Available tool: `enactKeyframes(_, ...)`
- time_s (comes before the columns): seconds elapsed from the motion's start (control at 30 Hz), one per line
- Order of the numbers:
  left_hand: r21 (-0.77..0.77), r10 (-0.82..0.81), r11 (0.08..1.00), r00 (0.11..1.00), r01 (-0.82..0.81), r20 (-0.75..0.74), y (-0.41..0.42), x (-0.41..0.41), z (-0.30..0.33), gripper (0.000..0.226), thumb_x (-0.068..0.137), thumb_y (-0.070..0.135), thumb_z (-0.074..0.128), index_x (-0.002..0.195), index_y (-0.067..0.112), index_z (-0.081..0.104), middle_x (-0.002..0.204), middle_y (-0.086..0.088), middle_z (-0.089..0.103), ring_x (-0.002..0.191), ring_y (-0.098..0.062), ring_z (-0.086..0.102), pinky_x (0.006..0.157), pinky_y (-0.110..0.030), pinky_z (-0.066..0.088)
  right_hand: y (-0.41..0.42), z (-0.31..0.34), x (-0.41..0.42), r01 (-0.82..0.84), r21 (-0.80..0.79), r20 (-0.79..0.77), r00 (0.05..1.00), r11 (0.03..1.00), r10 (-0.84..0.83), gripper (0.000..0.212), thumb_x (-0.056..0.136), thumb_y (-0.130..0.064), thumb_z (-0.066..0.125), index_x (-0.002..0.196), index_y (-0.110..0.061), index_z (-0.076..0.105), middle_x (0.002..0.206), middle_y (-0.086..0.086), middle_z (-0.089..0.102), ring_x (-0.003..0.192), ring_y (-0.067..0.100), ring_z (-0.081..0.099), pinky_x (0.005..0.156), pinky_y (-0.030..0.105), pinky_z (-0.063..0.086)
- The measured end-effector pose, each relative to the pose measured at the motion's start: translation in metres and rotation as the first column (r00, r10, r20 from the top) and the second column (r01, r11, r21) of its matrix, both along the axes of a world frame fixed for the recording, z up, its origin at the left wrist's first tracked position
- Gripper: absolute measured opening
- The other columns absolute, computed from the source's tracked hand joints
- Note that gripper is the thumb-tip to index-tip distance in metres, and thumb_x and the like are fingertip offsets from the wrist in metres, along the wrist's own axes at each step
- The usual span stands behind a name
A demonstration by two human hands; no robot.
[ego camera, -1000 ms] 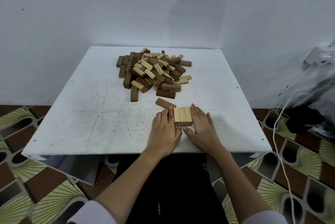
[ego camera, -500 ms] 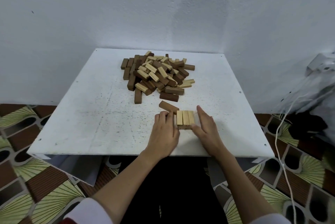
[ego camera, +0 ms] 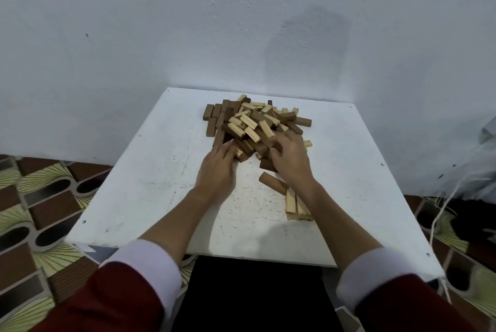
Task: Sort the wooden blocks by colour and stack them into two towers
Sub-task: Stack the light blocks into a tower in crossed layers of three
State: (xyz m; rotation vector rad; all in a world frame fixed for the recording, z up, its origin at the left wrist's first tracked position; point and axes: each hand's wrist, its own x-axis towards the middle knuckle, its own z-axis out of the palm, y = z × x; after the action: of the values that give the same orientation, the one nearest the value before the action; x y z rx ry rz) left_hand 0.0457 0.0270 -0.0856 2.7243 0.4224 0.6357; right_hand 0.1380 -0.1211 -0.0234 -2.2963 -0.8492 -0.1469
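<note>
Head view: both hands reach the pile (ego camera: 255,127) — left hand (ego camera: 217,167) spread flat at its near edge, right hand (ego camera: 291,159) curled into it, grasp unclear. Lift one pale block cleanly — the light layer (ego camera: 294,204) waits nearer.

home rm: patterned floor mat (ego camera: 40,197), low white table (ego camera: 134,197), bare wall (ego camera: 134,22).

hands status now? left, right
Left hand: fingers at the block pile, grip cannot be told.
Right hand: fingers curled into the pile, grip cannot be told.
</note>
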Motion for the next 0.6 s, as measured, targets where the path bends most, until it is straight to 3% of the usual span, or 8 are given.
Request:
enactKeyframes(0.1,0.044,-0.006,0.999,0.998,0.009,-0.064,0.007,0.008,0.000,0.033,0.097,0.017,0.043,0.126,0.009,0.057,0.138,-0.007,0.051,0.132,-0.027,0.040,0.108,-0.048,0.033,0.029,0.001,0.012,0.051,-0.159,0.081,0.996,0.986,-0.038,0.029,0.088,-0.016,0.059,0.116,-0.010,0.063,0.133,0.012,0.044,0.123,0.028,0.034,0.098,0.038,0.040)
enactKeyframes(0.17,0.054,-0.021,0.998,1.000,0.022,-0.022,0.007,0.009,0.004,0.025,0.092,0.011,0.051,0.114,0.007,0.063,0.126,-0.009,0.059,0.123,-0.029,0.048,0.106,-0.051,0.034,0.042,0.000,0.013,0.107,-0.263,0.100,0.991,0.959,-0.083,0.035,0.087,-0.024,0.063,0.120,-0.013,0.059,0.139,0.014,0.035,0.126,0.032,0.030,0.101,0.040,0.035)
enactKeyframes(0.27,0.083,-0.102,0.992,0.992,0.096,0.072,0.014,0.012,0.011,0.009,0.078,0.002,0.061,0.084,0.005,0.065,0.092,-0.012,0.064,0.089,-0.034,0.060,0.076,-0.041,0.049,0.059,-0.004,0.014,0.155,-0.302,0.100,0.986,0.941,-0.131,0.036,0.085,-0.029,0.067,0.116,-0.013,0.057,0.137,0.015,0.033,0.126,0.033,0.032,0.100,0.040,0.036)
enactKeyframes(0.33,0.107,-0.167,0.981,0.985,0.162,0.042,0.022,0.016,0.014,0.005,0.072,-0.001,0.063,0.075,0.002,0.060,0.081,-0.015,0.059,0.074,-0.034,0.057,0.059,-0.033,0.043,0.065,-0.007,0.016,0.192,-0.290,0.127,0.979,0.938,-0.161,0.033,0.087,-0.026,0.065,0.115,-0.011,0.057,0.135,0.015,0.035,0.123,0.032,0.035,0.098,0.037,0.038)
enactKeyframes(0.47,0.132,-0.176,0.973,0.977,0.191,-0.118,0.029,0.022,0.023,0.011,0.082,0.003,0.061,0.093,0.000,0.061,0.094,-0.017,0.060,0.089,-0.034,0.054,0.067,-0.038,0.039,0.071,-0.008,0.023,0.209,-0.272,0.204,0.967,0.939,-0.156,0.021,0.090,-0.012,0.055,0.109,-0.005,0.061,0.137,0.016,0.036,0.119,0.029,0.040,0.093,0.033,0.040)
enactKeyframes(0.6,0.104,-0.183,0.977,0.981,0.189,-0.064,0.024,0.019,0.029,0.009,0.086,0.002,0.057,0.094,0.000,0.061,0.095,-0.017,0.060,0.090,-0.032,0.053,0.066,-0.030,0.030,0.061,-0.001,0.029,0.197,-0.203,0.199,0.968,0.959,-0.156,0.020,0.086,-0.012,0.059,0.101,-0.004,0.066,0.127,0.014,0.046,0.113,0.028,0.044,0.091,0.037,0.039)
